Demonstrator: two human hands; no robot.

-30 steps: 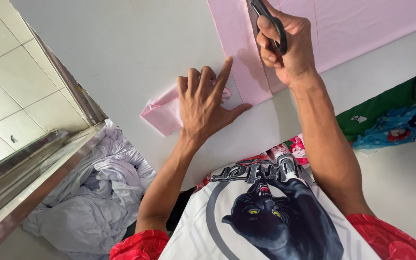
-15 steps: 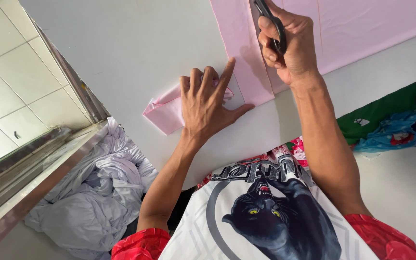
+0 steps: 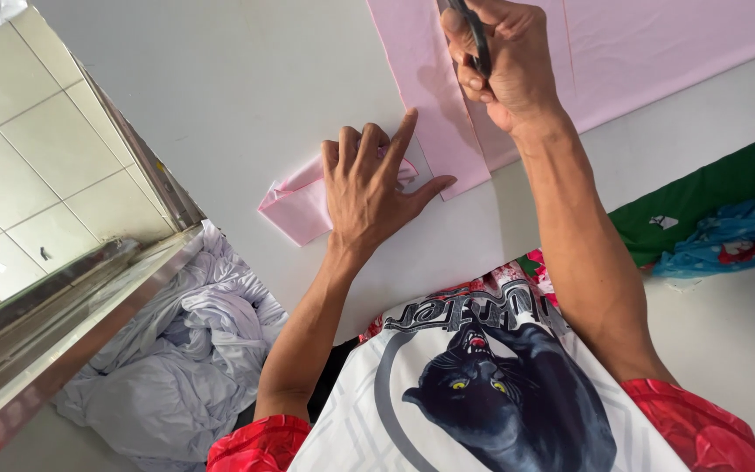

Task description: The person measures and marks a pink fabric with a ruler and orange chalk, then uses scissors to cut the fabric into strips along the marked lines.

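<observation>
Nearest: person's torso in a white shirt w/ a black panther print (image 3: 500, 393), red sleeves either side. L of them, low down, a heap of pale lilac-white cloth (image 3: 176, 358) bunched btwn the table edge and a slanted metal rail (image 3: 72, 315); can't tell if it sits in a bin or just on the floor. R side, below the table edge, green cloth (image 3: 701, 201) and a blue printed bundle (image 3: 727, 240) lie together, touching.

Left hand (image 3: 369, 188): fingers spread wide and flat, nothing gripped, palm pressing down on the folded pink piece (image 3: 294, 205). Thumb stretches out R so its tip lands on the lower corner of the long pink fabric strip (image 3: 434, 131). The folded piece pokes out L of the hand, its edges free on the white table (image 3: 220, 96).

Farther: right hand (image 3: 504, 61) clenched around dark scissors (image 3: 474, 35); thumb and fingers wrapped through the handles. Blades run off the top of the frame, so can't tell how far apart they are. Hand sits on the line btwn the strip and the wide pink sheet (image 3: 657, 52), which covers the table's far R part and runs out of view.

Room: lots of bare table L and beyond the left hand; a clear band along the near edge too. Tiled floor (image 3: 28, 149) far L.
</observation>
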